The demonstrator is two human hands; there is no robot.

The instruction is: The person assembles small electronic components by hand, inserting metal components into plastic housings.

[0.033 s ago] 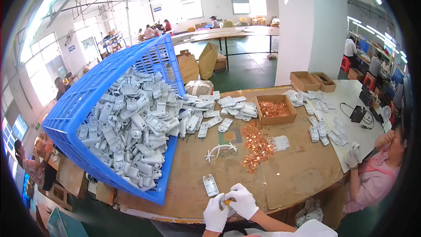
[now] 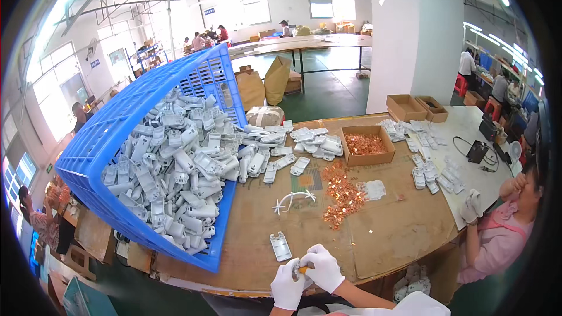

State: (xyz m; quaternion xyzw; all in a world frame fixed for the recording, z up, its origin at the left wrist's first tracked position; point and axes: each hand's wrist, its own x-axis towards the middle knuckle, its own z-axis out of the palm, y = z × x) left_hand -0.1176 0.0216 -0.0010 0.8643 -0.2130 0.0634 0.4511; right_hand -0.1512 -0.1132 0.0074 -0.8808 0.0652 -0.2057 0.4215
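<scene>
Both my hands wear white gloves and meet at the table's near edge. My left hand [image 2: 287, 285] is closed around a greyish plastic piece [image 2: 297, 270], mostly hidden by the fingers. Pinched in my right hand [image 2: 323, 268] is a small orange-yellow object [image 2: 303, 270], pressed against that piece; its kind cannot be made out. Just beyond my left hand, a white plastic housing [image 2: 281, 247] lies hollow side up on the cardboard. Small copper-coloured metal pieces [image 2: 344, 199] are heaped farther off, next to a thin white plastic strip [image 2: 294, 200] with branched ends.
A tilted blue crate [image 2: 93, 169] full of white housings [image 2: 175, 175] spills onto the table at left. A cardboard box [image 2: 367, 160] holds more copper pieces. Housings in rows [image 2: 426, 171] and a black device with cable [image 2: 478, 151] lie at right, where a co-worker [image 2: 503, 228] sits.
</scene>
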